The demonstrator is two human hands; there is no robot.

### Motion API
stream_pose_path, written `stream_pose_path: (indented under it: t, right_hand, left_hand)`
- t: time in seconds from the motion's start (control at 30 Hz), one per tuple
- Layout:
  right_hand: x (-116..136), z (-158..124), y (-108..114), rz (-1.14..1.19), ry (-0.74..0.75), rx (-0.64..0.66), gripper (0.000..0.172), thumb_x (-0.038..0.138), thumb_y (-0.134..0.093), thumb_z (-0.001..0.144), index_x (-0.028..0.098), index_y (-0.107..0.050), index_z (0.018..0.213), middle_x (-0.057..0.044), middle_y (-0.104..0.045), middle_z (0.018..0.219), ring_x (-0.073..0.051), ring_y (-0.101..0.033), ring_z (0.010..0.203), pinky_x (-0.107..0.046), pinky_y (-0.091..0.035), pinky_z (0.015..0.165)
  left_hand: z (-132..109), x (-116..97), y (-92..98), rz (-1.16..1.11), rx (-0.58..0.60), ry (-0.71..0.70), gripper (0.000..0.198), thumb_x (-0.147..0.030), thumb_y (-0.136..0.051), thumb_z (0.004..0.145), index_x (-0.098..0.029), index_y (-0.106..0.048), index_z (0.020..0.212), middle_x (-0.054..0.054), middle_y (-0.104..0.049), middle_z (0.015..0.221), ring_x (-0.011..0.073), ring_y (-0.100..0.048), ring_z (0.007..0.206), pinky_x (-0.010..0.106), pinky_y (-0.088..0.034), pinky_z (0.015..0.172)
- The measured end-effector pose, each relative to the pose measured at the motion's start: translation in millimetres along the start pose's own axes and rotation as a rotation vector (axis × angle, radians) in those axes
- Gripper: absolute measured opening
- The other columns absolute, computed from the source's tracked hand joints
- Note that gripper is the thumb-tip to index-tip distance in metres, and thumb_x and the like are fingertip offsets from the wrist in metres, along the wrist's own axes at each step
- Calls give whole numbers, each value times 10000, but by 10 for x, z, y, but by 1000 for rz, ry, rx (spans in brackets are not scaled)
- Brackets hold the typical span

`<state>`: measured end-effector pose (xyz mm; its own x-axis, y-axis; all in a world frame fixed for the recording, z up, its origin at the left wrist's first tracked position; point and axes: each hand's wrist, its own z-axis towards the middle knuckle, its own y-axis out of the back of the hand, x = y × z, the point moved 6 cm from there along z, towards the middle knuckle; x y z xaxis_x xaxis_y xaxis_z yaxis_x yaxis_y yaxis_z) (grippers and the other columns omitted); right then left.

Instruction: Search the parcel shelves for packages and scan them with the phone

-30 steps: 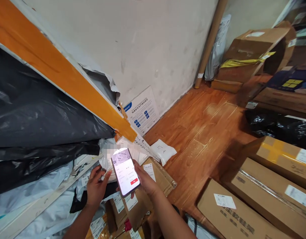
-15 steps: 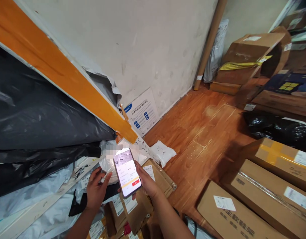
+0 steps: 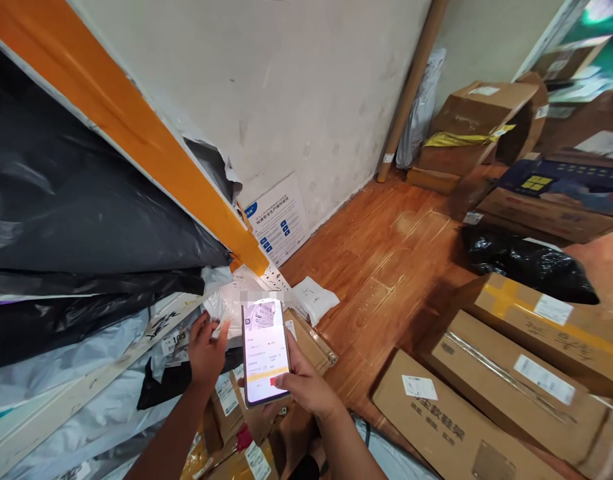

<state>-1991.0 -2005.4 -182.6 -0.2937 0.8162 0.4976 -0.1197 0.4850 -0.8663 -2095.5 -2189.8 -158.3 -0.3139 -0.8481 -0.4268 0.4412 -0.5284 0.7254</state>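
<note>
My right hand (image 3: 306,383) is closed around a smartphone (image 3: 265,350), its thumb resting on the red button low on the lit screen. A label picture fills the top of that screen. To the left, my left hand (image 3: 209,350) pinches the edge of a white plastic mailer bag (image 3: 221,303), which lies partly behind the phone. Under the hands are a black bag (image 3: 161,383) and several labelled parcels (image 3: 226,393). A small white packet (image 3: 315,300) rests on the floor just past the phone.
Long cardboard boxes (image 3: 466,417) lie at the lower right, with a black plastic parcel (image 3: 526,263) behind them. Shelves with an orange-faced post (image 3: 136,127) hold dark and white bags on the left. A printed notice board (image 3: 279,220) leans against the wall.
My right thumb has come onto the phone's red button. The phone has shifted slightly right and stands more upright in view. My left hand still grips the white bag.
</note>
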Motion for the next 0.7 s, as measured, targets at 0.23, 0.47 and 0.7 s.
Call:
stream_pose_path:
  t: [0.23, 0.47, 0.7]
  right_hand:
    - [28, -629, 26, -61, 75, -151, 1193, 299, -744, 686, 300, 179, 1442, -117, -690, 1153, -298, -697, 914, -307, -526, 496]
    - [-258, -1737, 240, 86, 34, -537, 1404, 465, -858, 468, 254, 93, 1478, -162, -694, 1169, -417, -666, 996, -490, -567, 632]
    - [-451, -2784, 195, -241, 173, -742, 908, 540, -775, 574, 279, -436, 1376, -136, -671, 1233, -397, -544, 1220, -538, -454, 973]
  left_hand:
    - [68, -608, -639, -208, 64, 62, 257, -343, -427, 894, -150, -464, 1059, 227, -301, 1474, 296, -174, 1430, 506, -216, 1165]
    - [-734, -1070, -100, -547, 434, 472, 630, -459, -559, 792, -108, -391, 1287, 252, -280, 1469, 320, -242, 1403, 494, -218, 1156]
    - [-2713, -1845, 665, -1413, 1217, 1092, 475, -700, -528, 769, -349, -680, 1051, 37, -681, 1102, 314, -646, 1010, 484, -506, 878]
